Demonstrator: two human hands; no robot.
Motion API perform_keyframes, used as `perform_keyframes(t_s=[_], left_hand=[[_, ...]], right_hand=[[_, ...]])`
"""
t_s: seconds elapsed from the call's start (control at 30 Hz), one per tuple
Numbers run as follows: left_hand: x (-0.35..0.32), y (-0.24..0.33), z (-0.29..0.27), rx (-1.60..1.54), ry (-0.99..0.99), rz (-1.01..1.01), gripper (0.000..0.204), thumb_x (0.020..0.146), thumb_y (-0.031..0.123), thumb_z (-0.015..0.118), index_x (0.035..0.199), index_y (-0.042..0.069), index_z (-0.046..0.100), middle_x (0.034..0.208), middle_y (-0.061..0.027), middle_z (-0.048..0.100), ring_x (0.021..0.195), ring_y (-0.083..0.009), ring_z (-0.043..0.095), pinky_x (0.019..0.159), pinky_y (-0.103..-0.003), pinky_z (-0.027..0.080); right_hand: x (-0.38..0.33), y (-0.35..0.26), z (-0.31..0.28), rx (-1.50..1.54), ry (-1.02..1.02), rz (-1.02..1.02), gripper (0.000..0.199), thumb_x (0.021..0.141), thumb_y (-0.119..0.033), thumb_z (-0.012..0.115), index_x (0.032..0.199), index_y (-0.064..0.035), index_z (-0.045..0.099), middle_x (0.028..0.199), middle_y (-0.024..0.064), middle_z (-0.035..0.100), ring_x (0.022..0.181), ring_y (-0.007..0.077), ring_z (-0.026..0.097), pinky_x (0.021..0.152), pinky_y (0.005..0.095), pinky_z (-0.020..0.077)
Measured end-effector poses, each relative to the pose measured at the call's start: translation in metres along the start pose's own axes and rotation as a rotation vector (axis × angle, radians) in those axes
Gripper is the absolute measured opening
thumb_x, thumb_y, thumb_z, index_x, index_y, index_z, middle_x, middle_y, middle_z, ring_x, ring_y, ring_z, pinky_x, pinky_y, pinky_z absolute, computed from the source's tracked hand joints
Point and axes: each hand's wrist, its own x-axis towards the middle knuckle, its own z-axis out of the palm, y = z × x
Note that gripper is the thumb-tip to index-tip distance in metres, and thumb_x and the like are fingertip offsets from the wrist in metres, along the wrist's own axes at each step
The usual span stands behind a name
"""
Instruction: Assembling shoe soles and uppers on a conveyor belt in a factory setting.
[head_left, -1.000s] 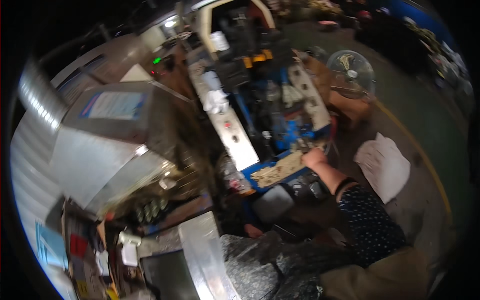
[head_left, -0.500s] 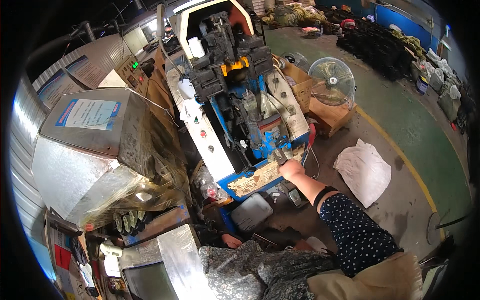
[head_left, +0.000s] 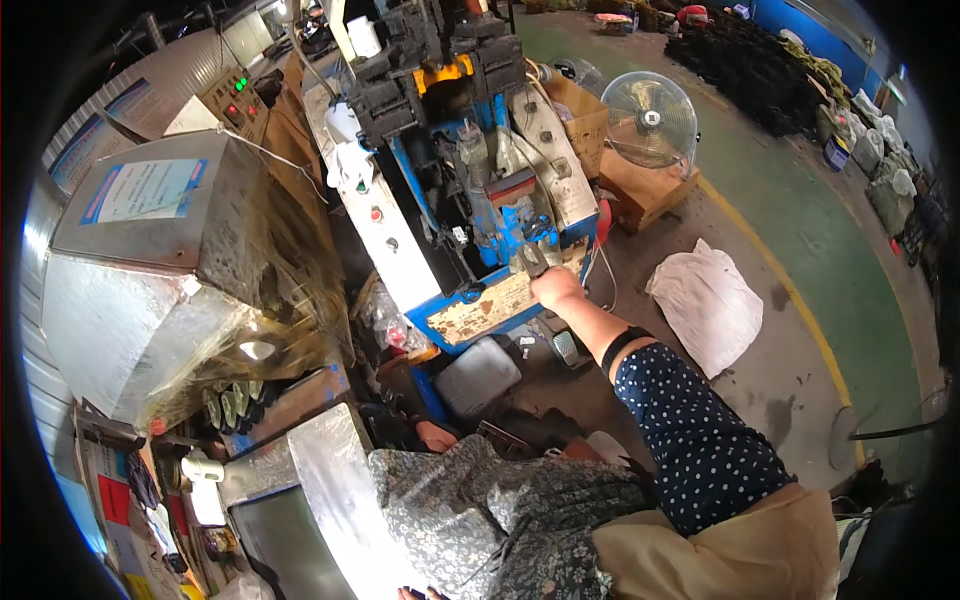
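Observation:
My right hand (head_left: 556, 288) is closed around a dark, flat metal piece (head_left: 532, 260) at the front right of a blue-and-white machine (head_left: 478, 310). Whether that piece is a loose tool or part of the machine, I cannot tell. Just beyond my fingers are blue metal parts (head_left: 520, 226) and a reddish-brown block (head_left: 511, 187). Higher up the machine sit black clamp-like arms (head_left: 375, 115) around a yellow bracket (head_left: 442, 73). At the bottom edge, a small sliver may be the fingertips of my left hand (head_left: 420, 594); the rest is out of view.
To the left stands a metal hood (head_left: 120, 285) with plastic sheeting (head_left: 285, 270). A standing fan (head_left: 650, 118) rests by a cardboard box (head_left: 580, 125) at right. A white sack (head_left: 708, 305) lies on the floor. Near my lap is a metal-topped bench (head_left: 325, 460).
The whole view has shifted, so the machine and my right arm appear farther left and higher. My right hand keeps its grip on the dark metal piece. A sliver appears at the bottom edge.

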Motion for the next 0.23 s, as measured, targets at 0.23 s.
perform_keyframes(t_s=[0.23], left_hand=[[-0.006,-0.014,-0.003,0.069,0.034,0.126,0.059,0.098,0.038,0.059,0.139,-0.002,0.047,0.132,-0.0249,0.056,0.118,-0.0379,0.057,0.102,-0.046,0.045]], right_hand=[[-0.005,0.0,-0.001,-0.011,-0.042,0.028,0.044,0.077,-0.032,0.06,0.102,0.002,0.072,0.109,0.0265,0.067,0.107,0.0378,0.065,0.095,0.0418,0.0501]])
